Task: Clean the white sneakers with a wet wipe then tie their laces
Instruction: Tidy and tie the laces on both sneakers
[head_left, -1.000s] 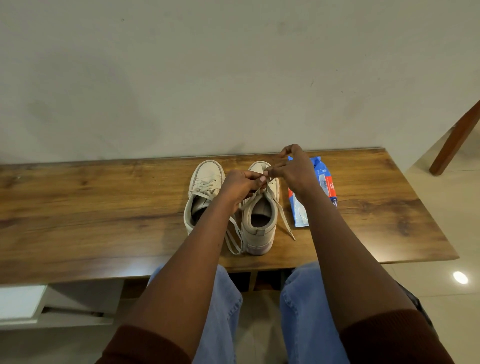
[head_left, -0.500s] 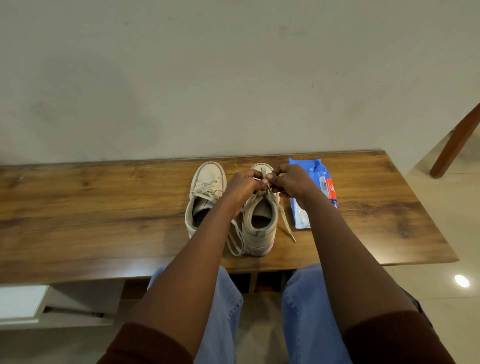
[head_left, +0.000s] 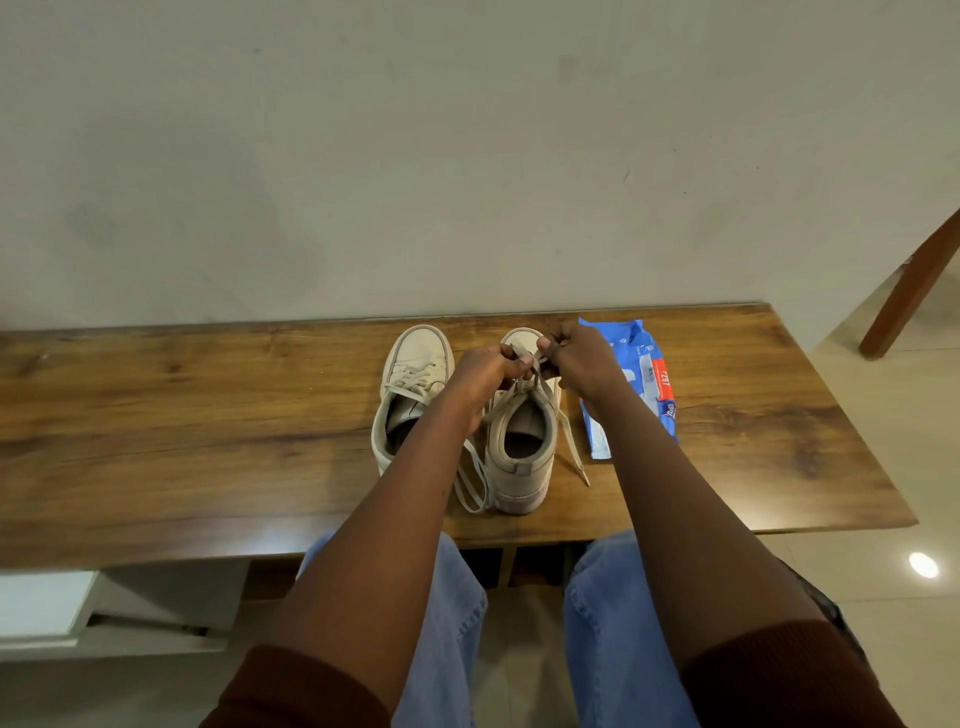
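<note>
Hidden: the laces (head_left: 528, 383) cross between both hands, so the knot is hard to make out; the left forearm covers the heel of the left sneaker (head_left: 415, 371).
Left hand (head_left: 485, 371): fingers curled, pinching a lace.
Right hand (head_left: 582, 364): fingers curled, pinching a lace.
Sneakers: two, side by side on the desk (head_left: 208, 415); both hands over the right sneaker (head_left: 522, 441).
Wipe pack (head_left: 644, 374): one, blue, beside the right sneaker, partly behind the right wrist.

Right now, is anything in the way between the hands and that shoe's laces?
Nothing visible. The left hand and right hand pinch the laces over the right-side sneaker; the other sneaker and the wipes pack lie off to either side.
</note>
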